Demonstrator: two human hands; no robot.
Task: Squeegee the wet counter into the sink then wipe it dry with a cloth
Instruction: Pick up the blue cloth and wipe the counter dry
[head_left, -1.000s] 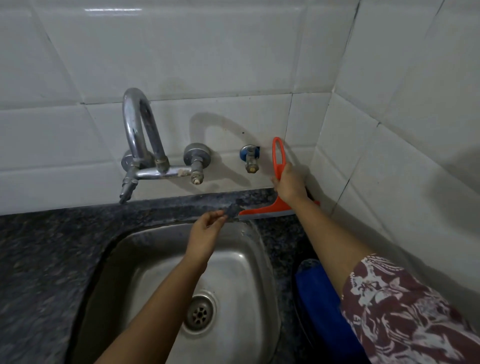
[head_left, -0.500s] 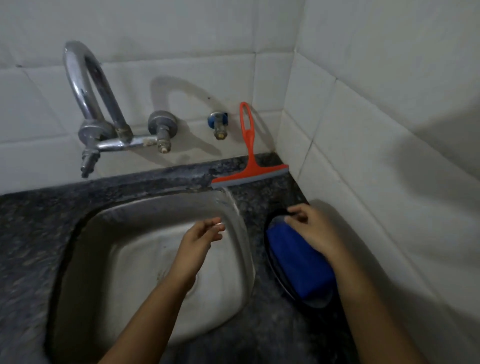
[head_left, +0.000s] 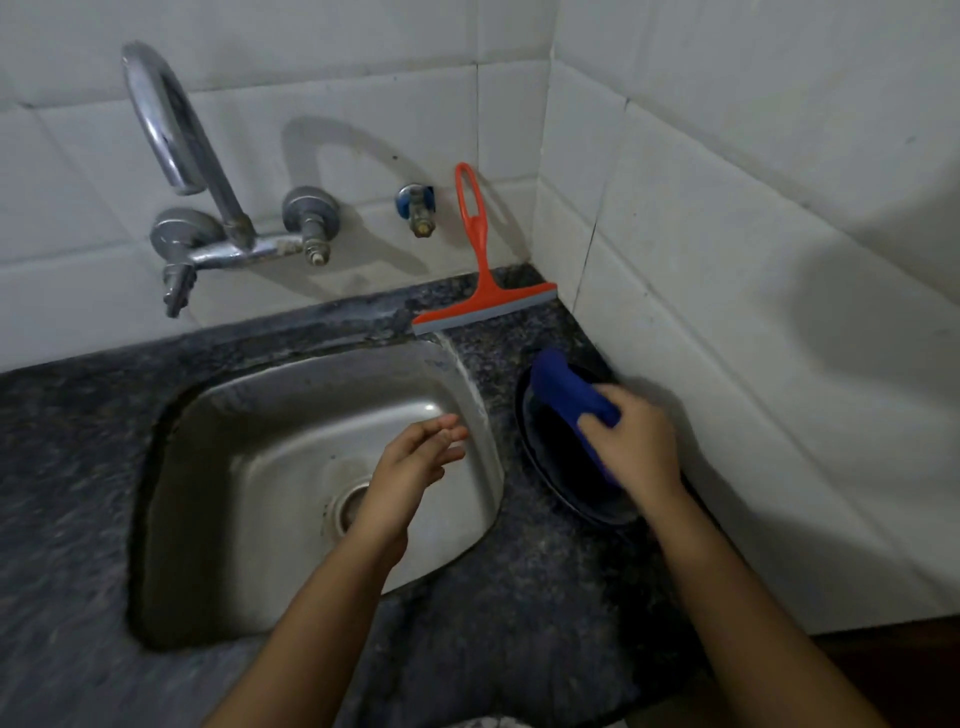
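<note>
An orange squeegee leans upright against the back wall tiles, its grey blade on the dark granite counter behind the steel sink. My right hand grips a blue cloth and holds it partly raised over a dark round dish to the right of the sink. My left hand hovers over the sink basin with fingers straight, holding nothing.
A chrome tap with a curved spout is fixed to the tiled wall above the sink's back left. A small blue-handled valve sits beside the squeegee handle. A tiled side wall closes off the counter on the right.
My right hand let go of the squeegee, which now leans on the wall, moved down to the dish and took hold of the blue cloth, lifting it. My left hand dropped over the basin.
</note>
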